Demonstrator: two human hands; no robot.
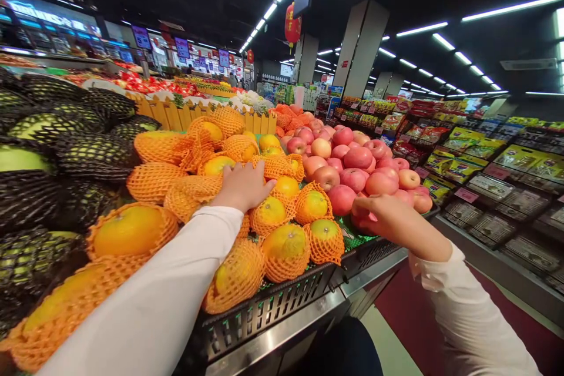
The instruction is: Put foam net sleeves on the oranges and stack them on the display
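Note:
My left hand lies over the pile of citrus fruits in orange foam nets, its thumb spread to the side and its fingertips partly hidden behind the knuckles. Just below it sits a netted citrus fruit, with its yellow-orange top showing. At the front edge of the apple pile, my right hand is curled round a red apple, mostly covered by the fingers. Another pink-red apple lies right beside those fingers. A larger netted fruit rests near the front of the citrus pile.
Large green fruits in black nets are heaped at the left. A black slatted crate edges the display above a metal rail. A low yellow fence stands behind the citrus. Shelves of packaged goods line the right across an aisle.

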